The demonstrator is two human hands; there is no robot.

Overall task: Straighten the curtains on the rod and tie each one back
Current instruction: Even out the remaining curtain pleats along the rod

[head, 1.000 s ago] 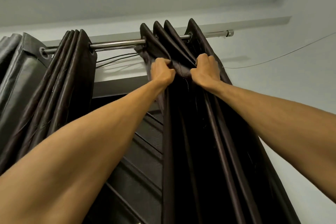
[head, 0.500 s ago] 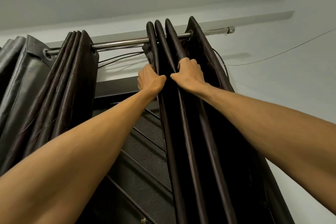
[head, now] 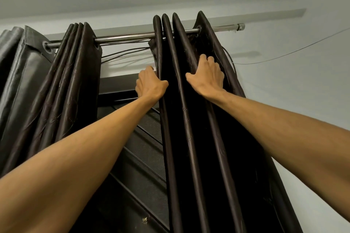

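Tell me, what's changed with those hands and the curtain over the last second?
Both hands slid down from the bunched top of the right curtain and moved apart: the left hand now grips its left edge, the right hand has its fingers hooked into the right-hand folds. The crumpled fabric now hangs evenly. The left curtain and rod stayed put.

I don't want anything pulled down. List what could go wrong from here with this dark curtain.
1. The left hand and right hand grip the dark brown pleated curtain just below the chrome metal rod; a hard downward tug might strain the rod.
2. Thin black cables run behind the rod beside the curtain and could snag as folds slide.
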